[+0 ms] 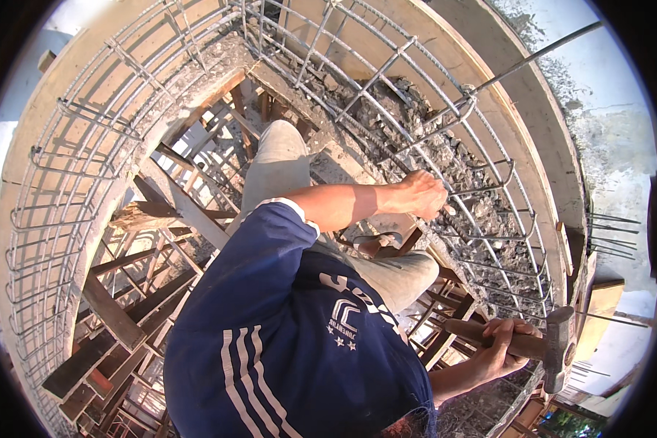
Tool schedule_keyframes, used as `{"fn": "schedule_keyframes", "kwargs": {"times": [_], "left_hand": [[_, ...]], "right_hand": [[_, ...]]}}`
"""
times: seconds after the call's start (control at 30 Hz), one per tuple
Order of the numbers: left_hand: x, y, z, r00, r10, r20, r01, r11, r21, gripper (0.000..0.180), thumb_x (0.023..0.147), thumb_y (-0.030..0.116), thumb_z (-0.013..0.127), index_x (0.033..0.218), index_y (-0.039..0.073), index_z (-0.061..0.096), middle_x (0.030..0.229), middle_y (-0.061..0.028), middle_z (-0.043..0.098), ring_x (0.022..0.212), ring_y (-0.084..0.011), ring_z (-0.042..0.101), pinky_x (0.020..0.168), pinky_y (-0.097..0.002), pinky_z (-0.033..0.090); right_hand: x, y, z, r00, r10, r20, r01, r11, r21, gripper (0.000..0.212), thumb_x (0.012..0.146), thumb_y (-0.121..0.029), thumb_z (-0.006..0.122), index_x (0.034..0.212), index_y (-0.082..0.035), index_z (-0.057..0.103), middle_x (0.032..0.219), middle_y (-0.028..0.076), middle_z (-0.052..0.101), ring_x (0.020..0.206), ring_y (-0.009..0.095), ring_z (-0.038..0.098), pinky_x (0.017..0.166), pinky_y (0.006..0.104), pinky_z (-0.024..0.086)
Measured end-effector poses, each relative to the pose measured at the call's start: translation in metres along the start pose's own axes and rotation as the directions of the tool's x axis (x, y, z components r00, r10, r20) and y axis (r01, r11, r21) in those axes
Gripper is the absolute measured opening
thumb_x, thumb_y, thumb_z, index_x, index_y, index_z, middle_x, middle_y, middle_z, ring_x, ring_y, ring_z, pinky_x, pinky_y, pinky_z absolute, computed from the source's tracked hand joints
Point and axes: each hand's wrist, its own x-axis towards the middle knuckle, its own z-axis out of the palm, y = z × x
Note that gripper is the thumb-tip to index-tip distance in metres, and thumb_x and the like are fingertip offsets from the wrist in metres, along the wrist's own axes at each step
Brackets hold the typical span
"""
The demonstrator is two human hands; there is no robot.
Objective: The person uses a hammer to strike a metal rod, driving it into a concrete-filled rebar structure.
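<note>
Gripping the hammer (558, 350) near its head, the R hand (509, 343) was clenched tight by the rebar (466, 107), w/ the L hand (421, 196) curled at its inner side, contents unclear, rubble (493, 212) nearby & ply (522, 131) beyond.

R hand (506, 346) in closed grip, fingers wrapped; R forearm (456, 378) below-left of grip. L hand (422, 194) up-left of R grip, fingers curled, palm hidden; L arm (339, 206) bent.

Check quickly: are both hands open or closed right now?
Left hand: closed, beside steel bars; contents cannot be told.
Right hand: closed, holding a hammer.
</note>
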Motion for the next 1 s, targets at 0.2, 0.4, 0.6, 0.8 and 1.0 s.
{"fn": "schedule_keyframes", "kwargs": {"times": [0.2,0.4,0.6,0.8,1.0], "left_hand": [[-0.026,0.018,-0.046,0.991,0.013,0.133,0.009,0.987,-0.163,0.026,0.07,0.029,0.068,0.077,0.005,0.074,0.074,-0.0187,0.069,0.072,-0.0345,0.07,0.065,-0.0448,0.056],[-0.06,0.043,-0.044,0.944,0.127,0.306,-0.091,0.987,-0.13,0.028,0.069,0.029,0.07,0.08,0.004,0.072,0.074,-0.019,0.067,0.07,-0.0378,0.068,0.065,-0.047,0.054],[-0.082,0.028,-0.037,0.965,0.254,-0.07,-0.263,0.903,-0.34,0.026,0.071,0.028,0.071,0.069,0.003,0.066,0.068,-0.016,0.065,0.066,-0.0372,0.066,0.061,-0.0478,0.051],[-0.098,0.011,0.081,0.914,0.16,0.374,-0.04,0.95,-0.309,0.03,0.075,0.025,0.073,0.099,0.01,0.064,0.112,-0.0134,0.056,0.109,-0.033,0.056,0.09,-0.0499,0.043],[-0.108,-0.046,-0.021,0.98,-0.159,-0.119,0.102,0.918,-0.383,0.024,0.079,0.025,0.077,0.086,0.007,0.063,0.09,-0.0074,0.061,0.087,-0.0286,0.062,0.075,-0.0418,0.051]], "right_hand": [[0.009,0.023,0.002,0.978,0.088,0.188,-0.113,0.986,0.125,0.021,0.083,0.004,0.069,0.095,-0.002,0.052,0.074,0.011,0.056,0.057,0.015,0.054,0.056,0.0291,0.046],[-0.023,0.096,0.023,0.794,0.525,0.307,-0.535,0.843,-0.057,0.031,0.078,0.005,0.076,0.105,-0.002,0.063,0.085,0.003,0.066,0.079,0.011,0.06,0.07,0.0267,0.048],[-0.045,0.112,0.014,0.541,0.697,0.471,-0.666,0.697,-0.266,0.024,0.082,-0.003,0.075,0.103,0.002,0.067,0.088,0.005,0.068,0.074,0.012,0.06,0.066,0.0292,0.049],[-0.066,0.154,0.013,0.186,0.745,0.641,-0.746,0.532,-0.402,0.016,0.078,-0.003,0.075,0.09,0.0,0.065,0.074,0.002,0.062,0.061,0.011,0.058,0.057,0.0268,0.048],[-0.12,0.218,-0.019,0.039,0.726,0.687,-0.845,0.39,-0.365,0.016,0.076,-0.004,0.072,0.091,0.0,0.066,0.072,0.002,0.062,0.057,0.011,0.056,0.053,0.0271,0.048]]}}
